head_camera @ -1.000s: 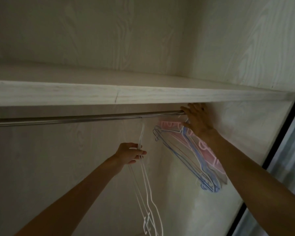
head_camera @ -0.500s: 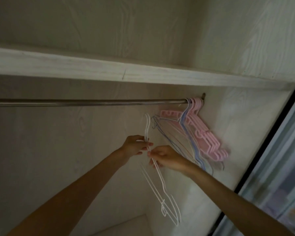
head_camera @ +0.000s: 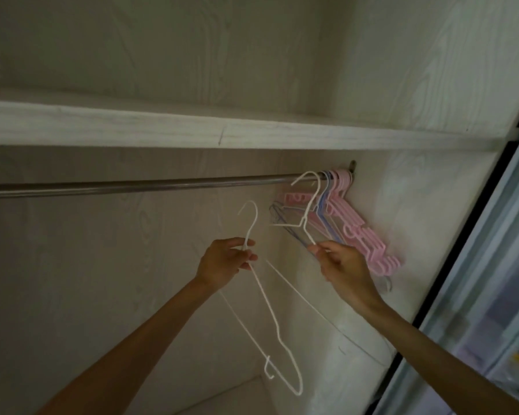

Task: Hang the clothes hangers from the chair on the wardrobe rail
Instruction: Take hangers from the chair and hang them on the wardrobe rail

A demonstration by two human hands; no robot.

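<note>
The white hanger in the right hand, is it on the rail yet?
Cannot tell. The right hand lifts the white hanger, its hook at the rail.

No text, label, brand, number or sign could be read anywhere in the view.
</note>
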